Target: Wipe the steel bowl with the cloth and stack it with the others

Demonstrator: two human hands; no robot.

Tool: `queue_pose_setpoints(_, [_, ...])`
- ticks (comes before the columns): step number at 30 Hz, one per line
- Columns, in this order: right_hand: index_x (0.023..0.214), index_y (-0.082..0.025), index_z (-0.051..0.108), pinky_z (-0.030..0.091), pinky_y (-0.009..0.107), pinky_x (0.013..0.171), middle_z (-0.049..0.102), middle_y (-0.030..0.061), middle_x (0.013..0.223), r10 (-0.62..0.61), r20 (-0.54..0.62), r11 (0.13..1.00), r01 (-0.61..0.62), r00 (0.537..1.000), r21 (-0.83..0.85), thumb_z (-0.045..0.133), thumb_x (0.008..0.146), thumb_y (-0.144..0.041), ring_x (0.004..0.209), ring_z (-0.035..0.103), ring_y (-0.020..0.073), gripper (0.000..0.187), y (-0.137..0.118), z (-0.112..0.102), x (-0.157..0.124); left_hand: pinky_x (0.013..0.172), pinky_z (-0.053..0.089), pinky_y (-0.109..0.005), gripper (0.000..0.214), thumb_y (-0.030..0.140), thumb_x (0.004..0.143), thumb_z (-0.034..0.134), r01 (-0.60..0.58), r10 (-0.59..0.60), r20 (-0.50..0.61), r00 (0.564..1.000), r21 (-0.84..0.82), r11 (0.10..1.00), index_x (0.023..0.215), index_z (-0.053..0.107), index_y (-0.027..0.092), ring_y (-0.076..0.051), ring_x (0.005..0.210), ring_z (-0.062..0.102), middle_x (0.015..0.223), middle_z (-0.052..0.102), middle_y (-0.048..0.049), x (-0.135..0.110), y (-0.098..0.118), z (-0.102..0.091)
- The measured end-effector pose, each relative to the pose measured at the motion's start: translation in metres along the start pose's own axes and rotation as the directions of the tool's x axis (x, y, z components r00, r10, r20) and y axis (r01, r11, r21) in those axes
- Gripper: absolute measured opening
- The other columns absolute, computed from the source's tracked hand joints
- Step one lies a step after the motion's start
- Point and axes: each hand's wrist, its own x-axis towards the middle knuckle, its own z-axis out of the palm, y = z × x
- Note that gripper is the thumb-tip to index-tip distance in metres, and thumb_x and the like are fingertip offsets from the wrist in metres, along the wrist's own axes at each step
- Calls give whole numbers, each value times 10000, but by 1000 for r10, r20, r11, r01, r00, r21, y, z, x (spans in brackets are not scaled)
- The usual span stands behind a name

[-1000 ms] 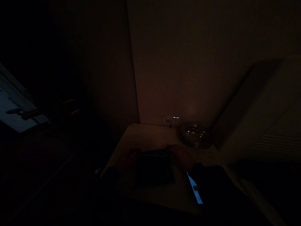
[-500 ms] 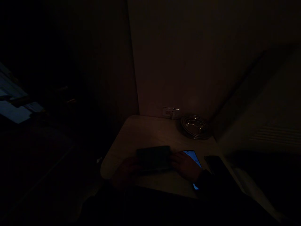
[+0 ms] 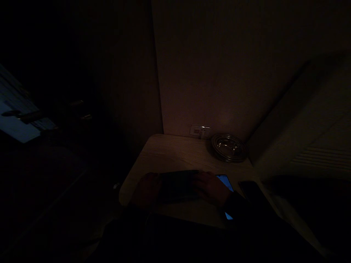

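Note:
The view is very dark. A flat, dark greenish rectangular object (image 3: 175,186), perhaps a book or a case, lies between my hands over the small wooden table. At its left edge is my left hand (image 3: 147,188), closed on it, though the fingers are hard to make out. My right hand (image 3: 210,187) grips the right edge, with its fingers over the top surface. Partly hidden under my right wrist, a phone (image 3: 226,182) with a lit blue screen lies on the table.
Stacked shiny metal dishes (image 3: 229,149) sit at the back right of the table (image 3: 172,149). Behind them, a wall socket (image 3: 199,130) holds a plug. A dark flat object (image 3: 250,189) rests near the right edge. A door handle (image 3: 27,116) shows at far left.
My left hand has come up along the object's left edge. My right hand has shifted slightly left, its fingers further over the object's top.

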Motion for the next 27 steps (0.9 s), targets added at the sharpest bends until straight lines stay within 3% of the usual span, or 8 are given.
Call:
queue_pose_setpoints(5, [1038, -254, 680, 409, 411, 891, 620, 87, 1171, -78, 65, 997, 77, 995, 20, 552, 877, -251, 1076, 541, 252, 206, -12, 19, 4, 946, 427, -402, 653, 394, 812, 534, 138, -135, 81, 987, -24, 990, 1329, 446, 5, -306, 1118, 567, 1218, 592, -228, 11, 9, 4])
queue_pose_setpoints(9, [1058, -245, 674, 411, 401, 887, 610, 90, 1174, -89, 86, 995, 86, 992, 47, 523, 894, -274, 1060, 538, 247, 225, -18, 14, 0, 908, 455, -403, 546, 402, 788, 588, 273, -252, 139, 958, -167, 947, 1200, 557, 45, -301, 1083, 606, 1169, 637, -220, 23, 14, 4])
queue_pose_setpoints(13, [1004, -251, 684, 425, 341, 852, 633, 54, 1117, -113, 121, 991, 103, 986, 85, 548, 864, -237, 1017, 556, 215, 196, -21, 8, 0, 891, 477, -345, 304, 277, 781, 599, 262, -234, 158, 959, -193, 945, 1025, 642, 101, -259, 1042, 638, 1112, 680, -165, 32, 12, 9])
queue_pose_setpoints(19, [991, -217, 678, 425, 349, 859, 646, 67, 1044, -53, 118, 995, 42, 992, 95, 546, 877, -266, 988, 561, 216, 181, -22, 12, 4, 871, 488, -340, 271, 245, 802, 587, 237, -212, 147, 966, -174, 956, 1031, 642, 109, -234, 980, 646, 1049, 691, -132, 28, 12, 7])
queue_pose_setpoints(21, [1037, -207, 662, 428, 359, 859, 640, 79, 1068, -34, 117, 996, 23, 992, 90, 560, 861, -241, 996, 559, 227, 206, -21, 13, 4, 895, 476, -361, 345, 251, 813, 578, 186, -182, 48, 982, -130, 974, 1123, 611, 103, -243, 1022, 617, 1095, 661, -142, 22, 17, 3])
queue_pose_setpoints(24, [1089, -200, 639, 426, 360, 873, 628, 93, 1117, -25, 124, 996, 14, 992, 90, 558, 846, -186, 1026, 553, 229, 257, -18, 11, 3, 926, 463, -382, 359, 279, 814, 585, -61, 59, -52, 997, -41, 997, 1139, 619, 130, -250, 1054, 586, 1121, 634, -131, 10, 27, 3])
queue_pose_setpoints(27, [1010, -187, 657, 435, 332, 868, 650, 92, 1042, -18, 139, 996, 5, 990, 93, 533, 847, -141, 991, 576, 206, 211, -14, 8, 4, 922, 476, -386, 352, 315, 767, 652, -326, 326, 164, 931, -30, 945, 1081, 663, 156, -252, 1046, 599, 1120, 653, -118, -3, 37, 11])
